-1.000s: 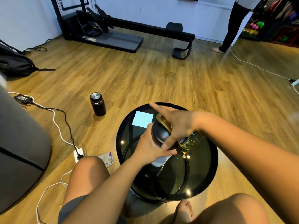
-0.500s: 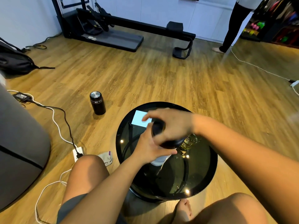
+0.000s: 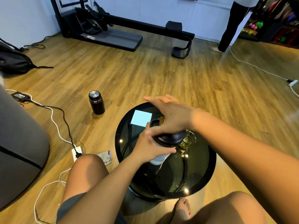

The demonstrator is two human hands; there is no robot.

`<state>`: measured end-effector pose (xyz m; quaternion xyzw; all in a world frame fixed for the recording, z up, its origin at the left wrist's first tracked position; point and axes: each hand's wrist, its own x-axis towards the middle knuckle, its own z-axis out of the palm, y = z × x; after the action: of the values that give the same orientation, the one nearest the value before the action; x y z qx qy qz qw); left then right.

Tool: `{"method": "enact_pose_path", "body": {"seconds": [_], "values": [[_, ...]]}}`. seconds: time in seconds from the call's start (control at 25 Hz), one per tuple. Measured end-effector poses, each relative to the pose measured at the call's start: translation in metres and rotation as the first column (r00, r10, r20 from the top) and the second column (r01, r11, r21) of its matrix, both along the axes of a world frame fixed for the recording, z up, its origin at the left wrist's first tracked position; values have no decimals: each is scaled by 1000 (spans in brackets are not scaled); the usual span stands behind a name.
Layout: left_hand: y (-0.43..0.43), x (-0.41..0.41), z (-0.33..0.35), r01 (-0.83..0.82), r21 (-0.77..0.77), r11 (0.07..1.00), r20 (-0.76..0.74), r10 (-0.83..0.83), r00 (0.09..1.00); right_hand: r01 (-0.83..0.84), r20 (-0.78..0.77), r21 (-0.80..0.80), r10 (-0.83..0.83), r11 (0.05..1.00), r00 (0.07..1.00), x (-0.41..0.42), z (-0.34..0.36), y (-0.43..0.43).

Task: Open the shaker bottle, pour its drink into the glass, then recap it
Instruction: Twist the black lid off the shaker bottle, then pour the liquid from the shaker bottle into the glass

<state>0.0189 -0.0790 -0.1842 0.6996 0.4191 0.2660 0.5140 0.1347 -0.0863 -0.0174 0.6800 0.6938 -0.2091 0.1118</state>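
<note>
The shaker bottle (image 3: 159, 160) stands upright on the round black glass table (image 3: 199, 180), its pale body mostly covered. My left hand (image 3: 148, 147) is wrapped around that body. My right hand (image 3: 171, 117) lies over the bottle's black lid (image 3: 169, 139), palm down, thumb and fingers on its rim, forefinger stretched out to the left. Just right of the bottle, touching or nearly touching it, stands the glass (image 3: 188, 141) holding yellow-green drink. Part of the glass is hidden behind the lid and my right wrist.
A pale blue square card (image 3: 140, 118) lies at the table's far left. On the wooden floor to the left stand a black flask (image 3: 96, 102), cables and a power strip (image 3: 77, 153). My knees flank the table. A person stands at the far right.
My right hand has come down from the raised gold flip cap onto the lid, covering it, and turned on it. The left hand has kept its hold on the bottle's body.
</note>
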Motion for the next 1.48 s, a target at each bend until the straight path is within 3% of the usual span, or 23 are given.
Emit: {"method": "enact_pose_path", "body": {"seconds": [0.12,0.2,0.28,0.36,0.4,0.48,0.6,0.76,0.92,1.0,1.12,1.24,1.48], "values": [[-1,-2,2,-6,-18,1000,4,6,1000,171,341,35,-172,985,924,-5,-8,1],[1,-1,0,3,-12,1000,8,-3,1000,110,307,-62,-86,992,948,-5,-18,-1],[1,-1,0,14,-22,1000,16,-14,1000,-39,133,-160,61,986,989,1,-10,-3],[2,-2,-1,15,-6,1000,18,-15,1000,-29,-21,-140,26,990,999,9,0,-5],[2,-1,-1,8,-6,1000,11,-8,1000,31,-14,-74,-32,997,999,11,2,-3],[2,-2,-1,2,-9,1000,3,-2,1000,176,143,27,-178,984,974,8,-2,-2],[1,-2,-1,16,-16,1000,-8,-16,1000,275,253,30,-274,961,928,-3,-19,-6],[1,-3,-2,14,-28,1000,1,-14,1000,129,196,-25,-122,991,973,-3,-17,-6],[0,-3,4,19,6,1000,4,-19,1000,-120,198,-6,119,993,973,8,-20,-11],[0,-3,5,10,-1,1000,19,-10,1000,-147,83,59,142,987,986,21,-16,-14],[-1,-3,4,15,15,1000,23,-15,1000,61,-255,253,6,965,967,51,0,-26],[-1,-1,3,21,48,999,17,-22,1000,329,-509,330,-126,885,851,84,-5,-52],[1,-1,-2,14,88,996,38,-17,999,718,-797,160,-341,677,499,123,-88,-119]]}}
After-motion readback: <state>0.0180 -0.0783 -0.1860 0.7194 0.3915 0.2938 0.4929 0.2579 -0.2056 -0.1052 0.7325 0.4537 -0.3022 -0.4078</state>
